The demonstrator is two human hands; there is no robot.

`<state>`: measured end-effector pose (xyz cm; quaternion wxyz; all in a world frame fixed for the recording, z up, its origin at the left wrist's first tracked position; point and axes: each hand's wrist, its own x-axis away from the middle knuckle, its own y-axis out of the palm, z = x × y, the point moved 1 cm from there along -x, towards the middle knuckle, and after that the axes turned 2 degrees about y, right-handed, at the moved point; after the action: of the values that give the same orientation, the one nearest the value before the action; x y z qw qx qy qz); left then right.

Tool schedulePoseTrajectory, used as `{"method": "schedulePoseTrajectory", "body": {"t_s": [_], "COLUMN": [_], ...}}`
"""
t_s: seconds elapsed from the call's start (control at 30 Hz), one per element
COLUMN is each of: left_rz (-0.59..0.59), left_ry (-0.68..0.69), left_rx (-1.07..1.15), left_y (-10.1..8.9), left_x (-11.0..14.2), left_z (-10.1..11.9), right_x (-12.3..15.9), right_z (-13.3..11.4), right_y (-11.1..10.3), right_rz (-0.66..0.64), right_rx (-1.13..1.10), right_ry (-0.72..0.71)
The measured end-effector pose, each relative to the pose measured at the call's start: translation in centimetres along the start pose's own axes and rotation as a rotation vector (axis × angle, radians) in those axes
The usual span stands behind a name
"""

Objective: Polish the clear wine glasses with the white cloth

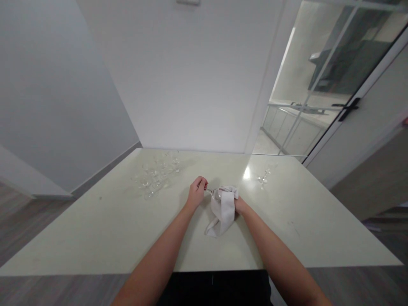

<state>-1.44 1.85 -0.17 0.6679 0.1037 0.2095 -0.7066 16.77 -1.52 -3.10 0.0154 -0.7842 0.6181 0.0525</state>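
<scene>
My left hand (196, 192) is closed in a pinch on the thin stem of a clear wine glass (214, 194) held over the middle of the pale table (95, 229). My right hand (239, 205) is wrapped in a white cloth (222, 211) and grips the glass's bowl through it. The cloth hangs down to the tabletop and hides most of my right fingers and the bowl.
Several clear glasses (156, 176) stand grouped at the table's far left. One more glass (264, 176) lies at the far right. A white wall rises behind the table; a glass door (318, 85) with a black handle is at the right.
</scene>
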Motion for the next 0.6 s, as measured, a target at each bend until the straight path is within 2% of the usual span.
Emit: {"method": "schedulePoseTrajectory", "body": {"t_s": [0.13, 0.27, 0.43, 0.6], "left_rz": [-0.013, -0.013, 0.002, 0.014], "left_ry": [0.004, 0.023, 0.023, 0.006], "left_rx": [-0.021, -0.042, -0.038, -0.03], "left_y": [0.1, 0.2, 0.4, 0.4], "left_x": [0.1, 0.3, 0.5, 0.3], "left_z": [-0.1, -0.2, -0.1, -0.2], "right_x": [0.2, -0.1, -0.8, -0.4], "right_z": [-0.8, -0.7, -0.1, -0.6], "right_y": [-0.2, -0.4, -0.6, -0.4], "right_rz": [-0.053, -0.062, -0.013, 0.037], "right_rx": [0.031, 0.006, -0.017, -0.024], "right_ry": [-0.058, -0.052, -0.029, -0.007]}}
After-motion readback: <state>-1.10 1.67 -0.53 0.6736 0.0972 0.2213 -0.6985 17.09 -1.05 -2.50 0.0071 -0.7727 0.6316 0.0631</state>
